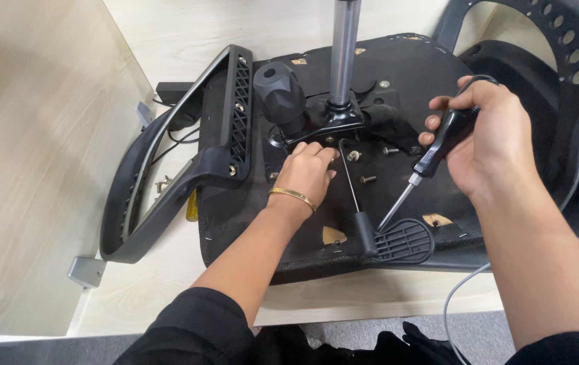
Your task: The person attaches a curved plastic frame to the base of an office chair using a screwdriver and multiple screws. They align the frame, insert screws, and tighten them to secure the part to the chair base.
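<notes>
An upturned black office chair seat (398, 74) lies on a pale wooden table. Its metal mechanism plate (330, 122) carries a grey gas cylinder (343, 47) standing upright and a black knob (279, 91). My left hand (306, 172), with a gold bracelet on the wrist, rests its fingertips at the plate's front edge, close to a bolt (353, 156). My right hand (485, 135) grips a black-handled screwdriver (431, 159), tip pointing down-left above a black paddle lever (398, 240). More loose bolts (368, 179) lie on the seat underside.
A black armrest (188, 162) is at the seat's left side. The chair's perforated backrest (560, 61) lies at the upper right. A yellow-handled tool (191, 205) peeks from under the armrest. A grey cable (458, 297) runs down at lower right. A metal bracket (86, 270) sits at the table edge.
</notes>
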